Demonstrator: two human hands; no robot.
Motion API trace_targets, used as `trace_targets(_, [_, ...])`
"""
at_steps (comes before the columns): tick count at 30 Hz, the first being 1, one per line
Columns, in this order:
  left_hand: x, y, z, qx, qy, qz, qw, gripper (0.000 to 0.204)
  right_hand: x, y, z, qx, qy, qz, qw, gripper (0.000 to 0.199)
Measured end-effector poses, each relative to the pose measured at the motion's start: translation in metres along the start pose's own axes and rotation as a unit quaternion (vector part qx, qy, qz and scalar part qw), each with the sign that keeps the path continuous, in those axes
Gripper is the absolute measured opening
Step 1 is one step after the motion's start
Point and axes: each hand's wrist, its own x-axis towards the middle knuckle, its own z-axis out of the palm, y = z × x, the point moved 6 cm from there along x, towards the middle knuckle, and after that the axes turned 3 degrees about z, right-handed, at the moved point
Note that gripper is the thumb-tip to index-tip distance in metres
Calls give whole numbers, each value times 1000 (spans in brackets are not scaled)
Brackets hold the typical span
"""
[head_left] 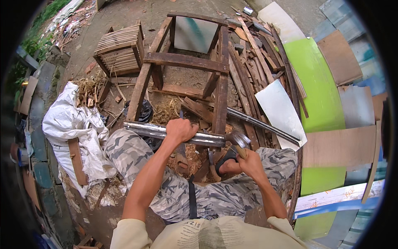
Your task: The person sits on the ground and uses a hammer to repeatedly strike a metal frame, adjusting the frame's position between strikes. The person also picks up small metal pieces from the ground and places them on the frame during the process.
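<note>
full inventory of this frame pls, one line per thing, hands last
metal bar: 1, grey, across the knees, under the left hand
hammer: 1, steel head, wooden handle, at the bar's right end
second metal bar: 1, grey, slanting right of the frame
wooden frame: 1, dark brown, ahead on the ground
slatted crate: 1, pale wood, upper left
white sack: 1, left
wood scraps: many, brown, piled upper right
green panel: 1, bright green, right
board: 1, tan, right, over the green panel
left hand: grip closed on the metal bar
right hand: grip closed on the hammer handle
</note>
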Motion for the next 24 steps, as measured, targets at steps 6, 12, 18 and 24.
trace_targets(6, [0,1,-3,-23,-16,-8,1000,57,-21,-48,-56,279,150,-72,946,29])
trace_targets(12, [-4,11,1,-25,-21,9,999,61,12,12,19,-56,-35,37,997,29])
trace_targets(18, [0,-5,-2,-27,4,-3,1000,61,-5,-68,-66,196,90,-19,976,25])
trace_targets(24, [4,9,-1,-30,13,4,999,59,4,12,18,27,138,-87,986,19])
